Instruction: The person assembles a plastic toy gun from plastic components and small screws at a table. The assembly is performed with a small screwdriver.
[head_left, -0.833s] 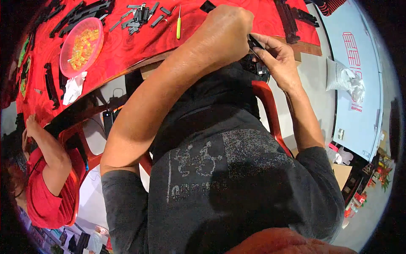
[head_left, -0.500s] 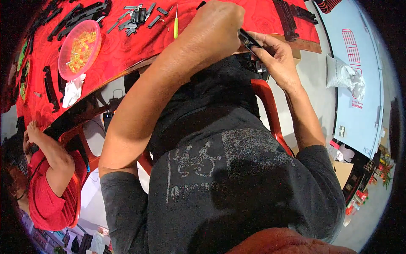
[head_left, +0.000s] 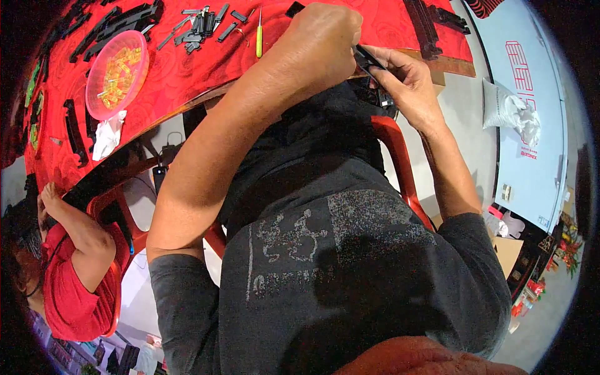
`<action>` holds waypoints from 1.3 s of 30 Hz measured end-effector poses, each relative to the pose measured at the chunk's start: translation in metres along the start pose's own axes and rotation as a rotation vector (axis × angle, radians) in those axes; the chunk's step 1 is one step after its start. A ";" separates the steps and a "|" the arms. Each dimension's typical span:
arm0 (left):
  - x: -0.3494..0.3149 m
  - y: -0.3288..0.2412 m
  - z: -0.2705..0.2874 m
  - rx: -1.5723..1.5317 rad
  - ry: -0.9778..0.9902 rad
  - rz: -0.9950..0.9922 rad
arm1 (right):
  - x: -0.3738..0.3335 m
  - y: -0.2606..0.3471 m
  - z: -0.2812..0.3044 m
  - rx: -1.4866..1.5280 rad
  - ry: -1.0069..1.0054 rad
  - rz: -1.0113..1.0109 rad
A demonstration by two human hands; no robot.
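The right hand (head_left: 407, 80) pinches a black piece (head_left: 367, 59); the left hand (head_left: 328, 36) curls close, its grip I cannot tell; better hold the piece steady.

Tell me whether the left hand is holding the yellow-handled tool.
No, the yellow-handled tool lies on the red tablecloth, to the left of the left hand.

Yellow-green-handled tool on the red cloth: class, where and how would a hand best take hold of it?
Probably by the middle of the tool handle, from above and the near side: this part is thicker and faces that way, while the thin shaft points away. Loose black parts lying to the left make that approach look less handy.
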State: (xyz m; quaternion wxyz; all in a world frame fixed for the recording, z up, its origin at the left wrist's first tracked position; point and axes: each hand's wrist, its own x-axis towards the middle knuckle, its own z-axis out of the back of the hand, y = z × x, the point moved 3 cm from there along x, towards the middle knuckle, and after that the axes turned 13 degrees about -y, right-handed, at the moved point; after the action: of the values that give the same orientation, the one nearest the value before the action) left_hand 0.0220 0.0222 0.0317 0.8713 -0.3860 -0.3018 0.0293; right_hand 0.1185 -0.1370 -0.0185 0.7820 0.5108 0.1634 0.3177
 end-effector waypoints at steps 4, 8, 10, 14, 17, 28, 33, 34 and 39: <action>0.000 0.006 -0.006 0.062 0.033 0.041 | -0.001 0.000 0.001 0.004 0.009 -0.013; -0.002 0.004 -0.006 0.094 -0.032 -0.040 | -0.002 0.001 0.001 -0.028 0.019 -0.021; -0.001 -0.001 -0.004 0.068 -0.010 -0.026 | -0.004 0.003 0.000 0.027 0.013 -0.038; -0.001 -0.005 -0.001 0.079 -0.028 -0.024 | -0.003 0.002 0.002 0.012 0.020 -0.017; -0.001 -0.004 -0.003 0.082 0.015 0.005 | -0.004 0.003 0.002 0.022 0.016 -0.026; -0.002 -0.006 -0.008 0.068 0.028 0.020 | -0.005 0.005 0.006 -0.028 0.007 -0.025; -0.007 0.000 -0.018 0.160 -0.040 -0.024 | -0.004 0.002 0.006 -0.029 -0.012 -0.025; -0.010 0.004 -0.024 0.225 -0.128 -0.109 | -0.004 0.002 0.006 -0.025 -0.024 -0.032; -0.013 0.001 -0.029 0.253 -0.121 -0.122 | -0.004 -0.003 0.007 -0.029 -0.042 -0.040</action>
State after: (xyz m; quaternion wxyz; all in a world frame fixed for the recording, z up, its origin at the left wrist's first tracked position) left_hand 0.0271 0.0002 0.0094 0.8934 -0.2515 -0.3705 0.0374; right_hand 0.1209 -0.1455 -0.0181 0.7988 0.5026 0.1522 0.2936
